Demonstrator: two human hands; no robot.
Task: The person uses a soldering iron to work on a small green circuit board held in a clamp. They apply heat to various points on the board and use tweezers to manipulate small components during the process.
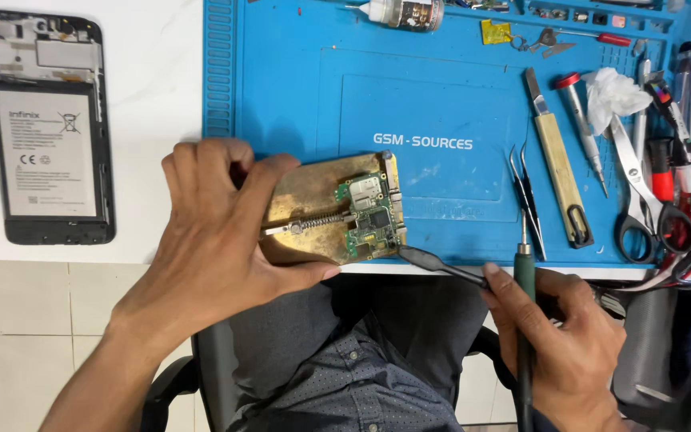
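Note:
My left hand (217, 232) grips a brass-coloured board holder (309, 204) at the near edge of the blue work mat (297, 88). A small green phone circuit board (371, 214) is clamped on the holder's right side by a spring bar. My right hand (565, 344) is closed on a green-handled soldering iron (524, 320), pointing upright, and on a black flat-tipped tool (433, 262) whose tip lies beside the board's lower right corner.
An opened phone with its battery showing (48, 128) lies on the white table at left. On the mat's right side lie tweezers (528, 196), a wooden-handled knife (557, 164), a screwdriver (585, 128), scissors (641, 192), a tissue wad (613, 92) and cables. A glue bottle (405, 12) lies at the top.

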